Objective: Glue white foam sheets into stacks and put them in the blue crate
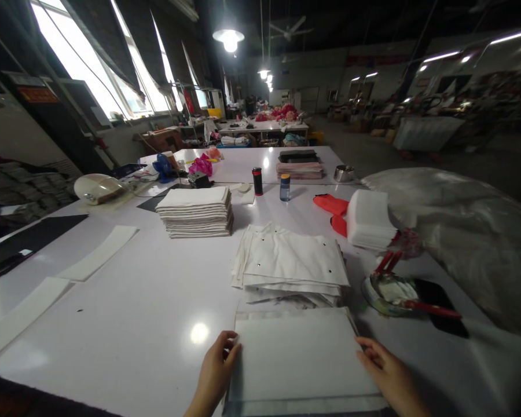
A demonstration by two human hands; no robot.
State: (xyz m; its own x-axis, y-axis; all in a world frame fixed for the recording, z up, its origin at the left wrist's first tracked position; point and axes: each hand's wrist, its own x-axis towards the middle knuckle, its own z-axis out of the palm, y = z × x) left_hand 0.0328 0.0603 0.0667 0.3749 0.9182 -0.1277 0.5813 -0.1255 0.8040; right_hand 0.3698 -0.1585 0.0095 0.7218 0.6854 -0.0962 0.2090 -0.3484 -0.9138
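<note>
A white rectangular sheet (297, 356) lies flat at the table's near edge, over other layers that show at its edges. The sheet's left edge is pinched between the thumb and fingers of my left hand (217, 366). My right hand (384, 368) grips the opposite edge, thumb and fingers closed on it. Just beyond lies an uneven pile of white fabric pieces (293, 255) with small dark holes or dots near its corners. Farther back and to the left stands a neat stack of folded off-white cloth (195, 211).
At right are a dish (388, 292) with red-handled tools, a dark flat object (440, 307), a stack of white sheets (369, 217) and red cloth pieces (332, 205). Two bottles, one blue-capped (285, 188), stand behind. White strips (99, 252) lie left; plastic sheeting (455, 226) bulges along the right edge.
</note>
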